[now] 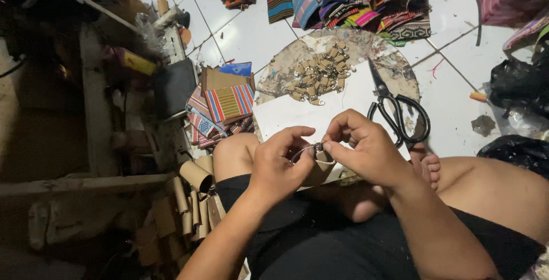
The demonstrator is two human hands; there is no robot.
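Both hands pinch one small tan tab (321,160) w/ a metal ring, held over the lap betw. left hand (278,164) and right hand (366,149); ring detail too small, prob. a clasp. Scissors (394,108) lie on white card (311,111) just beyond; pile of tabs (317,75) farther on the floor.

A white tiled floor (457,80) is carrying everything. Striped fabric pieces (354,0), black scissors (397,111) and a white sheet (320,108) are lying on it.
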